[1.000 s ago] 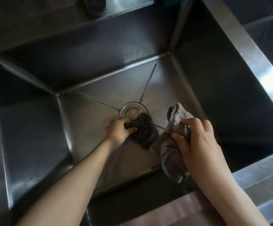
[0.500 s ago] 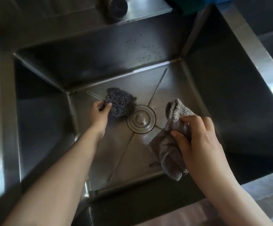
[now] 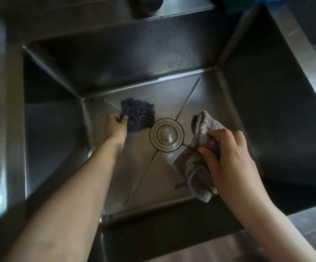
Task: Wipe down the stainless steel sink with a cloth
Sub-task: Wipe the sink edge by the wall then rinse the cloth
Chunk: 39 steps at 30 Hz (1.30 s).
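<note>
the left hand (image 3: 115, 127) is down at the bottom of the sink (image 3: 115, 59). its fingers are curled around the edge of a dark, wiry scrubber (image 3: 138, 115), and it holds the scrubber flat on the bottom. the scrubber lies in the far left part of the bottom, just beside the round drain cover (image 3: 166, 135).

the right hand (image 3: 230, 157) is higher up, on the right side. its fingers and thumb are bunched tight around a grey cloth (image 3: 193, 167). the top of the cloth sticks up past the fingers, and the rest hangs down under the hand. i cannot tell if the hanging end touches the bottom. the cloth is inside the sink, just to the right of the drain cover.

the sink is a deep, square steel box with straight walls. thin lines in the bottom run from the corners to the drain cover in the middle. the drain cover is shiny, with a little knob on top. inside the sink are the scrubber, the cloth and both hands.

small dark specks (image 3: 170, 57) dot the back wall, up on the right. a flat steel rim (image 3: 304, 53) goes around the sink. a dark round thing (image 3: 145, 4) stands on the far rim, cut off at the top. i cannot tell what it is.
</note>
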{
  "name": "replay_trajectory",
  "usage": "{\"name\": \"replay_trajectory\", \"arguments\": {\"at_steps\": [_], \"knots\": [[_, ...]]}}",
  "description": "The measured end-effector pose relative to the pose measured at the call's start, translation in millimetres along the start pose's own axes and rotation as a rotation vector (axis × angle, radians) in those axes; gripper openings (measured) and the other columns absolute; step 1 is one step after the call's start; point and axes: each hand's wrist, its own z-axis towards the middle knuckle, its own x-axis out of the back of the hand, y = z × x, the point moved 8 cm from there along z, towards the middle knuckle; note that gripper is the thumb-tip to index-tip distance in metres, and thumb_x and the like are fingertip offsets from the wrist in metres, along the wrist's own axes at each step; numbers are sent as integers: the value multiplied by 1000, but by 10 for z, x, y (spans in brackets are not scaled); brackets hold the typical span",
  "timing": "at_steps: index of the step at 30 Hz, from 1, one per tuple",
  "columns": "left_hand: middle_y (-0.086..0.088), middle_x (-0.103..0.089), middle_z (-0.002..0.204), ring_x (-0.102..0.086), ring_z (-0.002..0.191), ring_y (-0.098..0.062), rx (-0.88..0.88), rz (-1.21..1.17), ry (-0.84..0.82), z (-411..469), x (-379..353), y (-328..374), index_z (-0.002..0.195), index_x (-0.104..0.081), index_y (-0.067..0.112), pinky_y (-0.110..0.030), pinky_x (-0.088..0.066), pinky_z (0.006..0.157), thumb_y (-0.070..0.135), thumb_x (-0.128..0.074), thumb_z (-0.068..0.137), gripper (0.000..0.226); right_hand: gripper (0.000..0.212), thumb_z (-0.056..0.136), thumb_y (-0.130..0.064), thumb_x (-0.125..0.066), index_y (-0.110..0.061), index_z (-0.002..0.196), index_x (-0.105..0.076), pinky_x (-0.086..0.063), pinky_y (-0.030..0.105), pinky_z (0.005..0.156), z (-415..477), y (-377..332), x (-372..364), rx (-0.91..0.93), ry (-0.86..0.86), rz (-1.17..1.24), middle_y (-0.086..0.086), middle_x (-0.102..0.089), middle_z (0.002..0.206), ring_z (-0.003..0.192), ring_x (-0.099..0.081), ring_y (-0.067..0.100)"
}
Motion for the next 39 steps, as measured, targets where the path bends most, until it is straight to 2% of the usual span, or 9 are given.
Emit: {"name": "replay_trajectory", "arguments": {"at_steps": [5,8,12,20,23,26,30,35,39], "knots": [[-15,-54,123,-53,112,-27,-37,-20,-70,-41,136,184,120,-46,3,-30,-40,93,19,-61,87,40,31,91,-29,-54,-16,119,-50,-35,28,62,6,-95,27,88,45,-17,-5,-33,104,68,-47,22],[-16,-53,126,-53,114,-28,-36,-60,-74,-197,287,353,124,-42,4,-34,-42,98,17,-62,86,45,31,92,-28,-54,-15,120,-50,-34,27,64,15,-109,33,86,48,7,0,-38,108,71,-45,19],[-11,-57,122,-56,107,-21,-62,-190,-70,-575,507,646,123,-44,7,-29,-43,92,17,-63,86,43,30,93,-28,-52,-19,121,-48,-38,31,69,2,-161,69,75,36,80,2,-40,116,80,-49,22],[-2,-58,111,-55,90,-2,-192,-378,-136,-1362,1081,1178,115,-48,13,-25,-44,87,11,-58,88,29,25,93,-25,-52,-15,116,-48,-36,27,71,-15,-315,84,135,-19,112,-5,-34,104,78,-46,17],[-2,-58,106,-55,86,2,-242,-412,-118,-1626,1304,1299,112,-48,11,-12,-45,80,6,-58,87,27,24,94,-26,-51,-17,115,-46,-37,28,71,-5,-343,45,176,-45,85,-4,-34,105,78,-47,17],[0,-57,104,-55,88,2,-288,-434,-91,-1912,1525,1371,111,-47,11,-4,-43,77,3,-58,87,27,25,93,-24,-53,-17,116,-46,-37,29,70,22,-371,38,232,-74,47,-3,-33,104,76,-48,21],[5,-58,104,-55,91,3,-296,-447,-27,-2250,1726,1327,113,-48,13,-4,-43,79,5,-58,87,29,31,93,-25,-53,-17,121,-45,-40,29,71,96,-384,22,327,-151,-31,-4,-33,103,77,-48,20],[3,-58,104,-56,94,-3,-262,-483,55,-2639,1672,1179,111,-48,13,-10,-45,82,2,-58,86,29,24,93,-22,-53,-28,114,-47,-33,4,67,186,-315,-204,422,-336,-27,-20,-35,99,80,-45,9],[11,-59,103,-57,98,-2,-224,-460,162,-2910,1554,983,105,-49,26,-16,-45,86,5,-59,86,29,38,90,-27,-55,-17,126,-45,-46,34,81,144,-332,-418,598,-468,-173,2,-39,121,91,-53,25]]}}
